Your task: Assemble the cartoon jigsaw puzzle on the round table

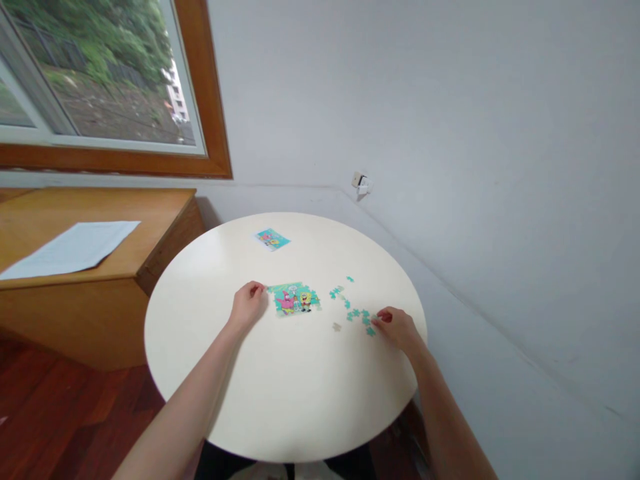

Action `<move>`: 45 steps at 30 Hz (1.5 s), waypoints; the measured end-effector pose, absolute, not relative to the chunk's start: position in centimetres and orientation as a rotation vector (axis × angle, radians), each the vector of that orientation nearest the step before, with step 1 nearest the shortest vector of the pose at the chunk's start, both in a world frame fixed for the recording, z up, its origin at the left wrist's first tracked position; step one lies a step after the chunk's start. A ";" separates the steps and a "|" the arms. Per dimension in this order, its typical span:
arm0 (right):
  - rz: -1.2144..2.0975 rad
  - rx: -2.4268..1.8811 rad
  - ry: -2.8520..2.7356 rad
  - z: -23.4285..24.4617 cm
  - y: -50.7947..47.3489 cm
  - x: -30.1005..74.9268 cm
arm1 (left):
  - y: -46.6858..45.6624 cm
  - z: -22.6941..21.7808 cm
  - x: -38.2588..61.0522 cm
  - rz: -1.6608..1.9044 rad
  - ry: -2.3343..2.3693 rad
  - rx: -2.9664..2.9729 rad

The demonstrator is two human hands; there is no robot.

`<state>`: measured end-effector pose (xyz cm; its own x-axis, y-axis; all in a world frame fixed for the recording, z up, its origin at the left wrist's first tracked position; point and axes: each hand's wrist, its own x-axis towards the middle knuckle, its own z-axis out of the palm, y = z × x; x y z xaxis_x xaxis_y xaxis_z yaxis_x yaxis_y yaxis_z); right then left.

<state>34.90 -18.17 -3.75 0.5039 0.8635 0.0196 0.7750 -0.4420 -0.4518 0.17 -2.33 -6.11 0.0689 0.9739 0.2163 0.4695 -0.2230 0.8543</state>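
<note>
The jigsaw puzzle (295, 298), a flat, partly built rectangle with a teal ground and bright cartoon figures, lies near the middle of the round desk (280, 400). The left hand (247, 305) rests at its left edge, fingers curled together with the tips touching the upper left corner; whether they pinch a piece there is too small to tell. The right hand (397, 327) lies flat-knuckled on the right side of the desk, its fingertips drawn together on one of the loose pieces (357, 312), small teal knobbed shapes scattered in a ragged cluster between that hand and the puzzle. One pale piece (337, 327) lies apart from the cluster, seemingly face down. Farther back on the smooth, matte cream top sits a small glossy picture card (273, 239), printed in the same colours. Left of the desk stands a wooden cabinet (150, 227) with a white paper sheet (75, 247) on it, beneath a wood-framed window (210, 127).
</note>
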 end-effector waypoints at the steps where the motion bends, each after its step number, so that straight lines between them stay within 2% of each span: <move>1: 0.303 -2.327 -1.343 -3.9 -18.2 35.0 | -2.3 -6.1 0.2 1.095 1.438 1.761; 17: 0.440 -2.074 -1.277 -5.3 -19.2 36.5 | -2.8 -5.1 0.2 1.065 1.460 1.742; 32: 0.309 -2.186 -1.304 -4.8 -19.0 35.4 | -2.8 -5.2 0.1 1.069 1.468 1.754; 45: 0.345 -2.216 -1.304 -4.3 -18.8 35.0 | -2.9 -5.0 0.0 1.056 1.445 1.753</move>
<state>35.00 -18.80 -4.32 0.4992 0.8650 0.0509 0.7267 -0.3859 -0.5683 0.02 -2.94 -5.02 0.0794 0.9787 0.1895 0.4779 -0.2042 0.8544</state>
